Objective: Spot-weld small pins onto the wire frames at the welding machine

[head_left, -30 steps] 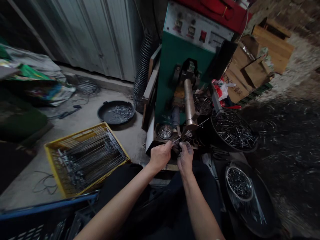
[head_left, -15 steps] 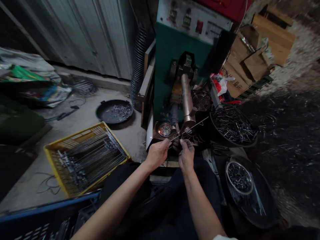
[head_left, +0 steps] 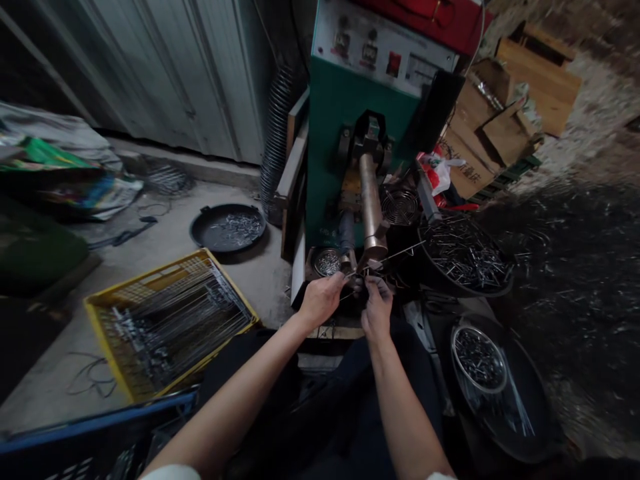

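2 hands at front of green machine. Left hand pinching thin metal rod; rod runs right and slightly far, past lower end of thick metal cylinder. Right hand just beside, thumb and fingers drawn together; cannot tell whether they grip small piece. Small metal pieces just far of left hand. Left: yellow crate of wire parts, black pan farther. Near right: metal bowl.
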`<action>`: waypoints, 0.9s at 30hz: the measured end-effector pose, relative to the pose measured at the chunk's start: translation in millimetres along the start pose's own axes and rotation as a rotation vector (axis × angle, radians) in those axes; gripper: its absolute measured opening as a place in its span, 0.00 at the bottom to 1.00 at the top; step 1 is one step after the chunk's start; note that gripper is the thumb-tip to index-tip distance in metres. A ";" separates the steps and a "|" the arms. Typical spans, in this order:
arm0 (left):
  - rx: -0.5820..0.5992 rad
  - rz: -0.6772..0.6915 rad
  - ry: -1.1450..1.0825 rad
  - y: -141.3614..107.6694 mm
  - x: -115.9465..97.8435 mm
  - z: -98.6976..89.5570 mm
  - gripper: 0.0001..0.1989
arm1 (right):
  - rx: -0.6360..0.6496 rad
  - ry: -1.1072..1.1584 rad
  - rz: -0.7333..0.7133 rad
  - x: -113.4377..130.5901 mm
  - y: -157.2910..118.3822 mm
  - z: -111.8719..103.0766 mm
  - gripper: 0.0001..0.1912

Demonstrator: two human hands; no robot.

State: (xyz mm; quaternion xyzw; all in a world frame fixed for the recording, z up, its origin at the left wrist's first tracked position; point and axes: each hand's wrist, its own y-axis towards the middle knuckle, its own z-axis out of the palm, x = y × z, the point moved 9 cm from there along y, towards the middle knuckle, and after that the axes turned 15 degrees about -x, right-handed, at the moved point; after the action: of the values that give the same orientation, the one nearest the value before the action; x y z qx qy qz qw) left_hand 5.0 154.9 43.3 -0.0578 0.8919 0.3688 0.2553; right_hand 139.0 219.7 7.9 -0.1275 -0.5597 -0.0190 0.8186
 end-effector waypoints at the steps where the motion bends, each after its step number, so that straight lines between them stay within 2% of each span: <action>1: 0.002 0.001 -0.005 -0.4 0.1 0.7 0.13 | 0.005 -0.006 -0.002 0.2 0.4 0.9 0.12; 5: 0.006 0.007 -0.033 -1.3 0.9 0.6 0.16 | 0.036 -0.016 0.018 0.3 -1.3 0.8 0.14; 8: 0.002 0.025 -0.050 -0.2 0.8 -2.1 0.17 | 0.077 -0.082 0.042 -1.8 -10.1 -11.0 0.15; 11: 0.015 0.051 -0.043 -3.6 -3.5 -4.9 0.16 | 0.207 -0.253 0.069 -13.9 -31.7 -31.9 0.16; 14: 0.076 0.070 0.003 -16.5 -4.0 -8.2 0.11 | 0.355 -0.481 0.046 -33.2 -59.5 -62.4 0.18; 16: 0.123 0.043 0.057 -28.9 10.9 -16.2 0.07 | 0.467 -0.616 0.045 -50.4 -78.7 -82.0 0.19; 17: 0.137 0.009 0.090 -36.3 24.9 -24.6 0.06 | 0.537 -0.673 0.059 -60.1 -89.2 -90.2 0.19; 19: 0.127 -0.101 0.168 -54.4 64.2 -53.6 0.06 | 0.676 -0.762 0.084 -77.5 -110.2 -104.4 0.19; 22: 0.007 -0.328 0.296 -89.9 135.5 -126.3 0.09 | 0.810 -0.860 0.083 -92.9 -132.9 -121.6 0.20; 25: -0.234 -0.572 0.390 -131.7 203.6 -212.5 0.08 | 0.861 -0.941 0.064 -99.9 -140.3 -130.8 0.22; 27: -0.428 -0.749 0.426 -164.8 243.1 -262.4 0.08 | 0.878 -0.985 0.042 -102.6 -140.0 -131.7 0.23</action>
State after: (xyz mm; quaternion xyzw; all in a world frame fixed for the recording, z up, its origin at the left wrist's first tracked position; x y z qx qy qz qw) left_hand -265.1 -123.6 -24.4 -0.5006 0.7463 0.4066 0.1644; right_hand 196.5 42.6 -105.3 0.2134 -0.8221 0.2874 0.4428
